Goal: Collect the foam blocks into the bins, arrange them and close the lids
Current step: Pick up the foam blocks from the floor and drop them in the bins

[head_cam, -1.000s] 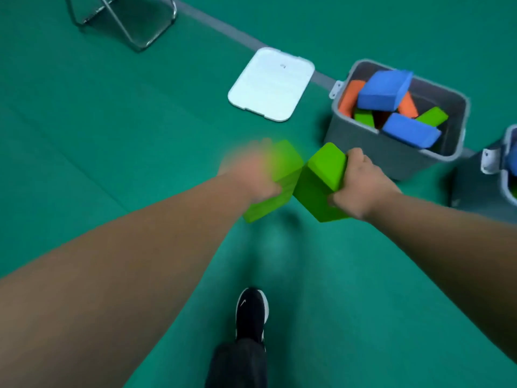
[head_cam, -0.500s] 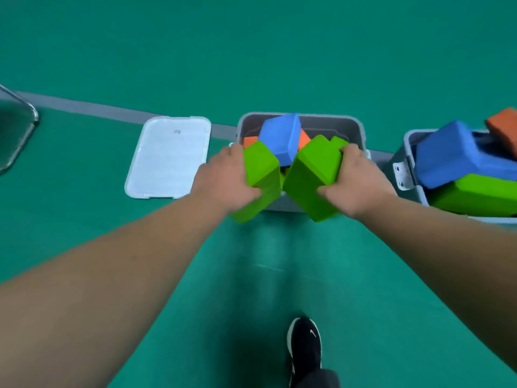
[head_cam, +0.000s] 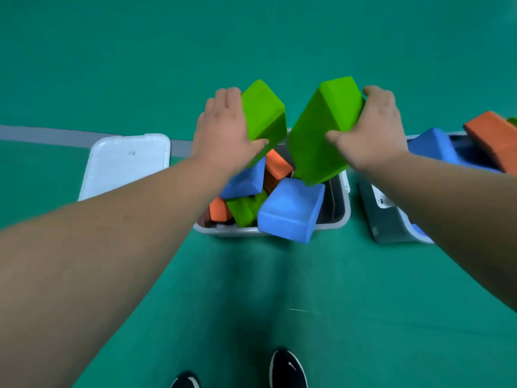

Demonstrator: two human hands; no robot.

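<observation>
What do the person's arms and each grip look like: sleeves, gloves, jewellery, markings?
Left forearm and right forearm are bare; no sleeves show. The left grip and right grip are bare hands: no gloves, rings, watch or markings visible.

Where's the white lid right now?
In the head view, the white lid lies flat on the green floor, just left of the open grey bin in the middle.

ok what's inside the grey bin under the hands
The grey plastic bin holds blue foam blocks, orange foam blocks and a green foam block. Its floor and far side are hidden by them and the held green foam blocks.
</observation>
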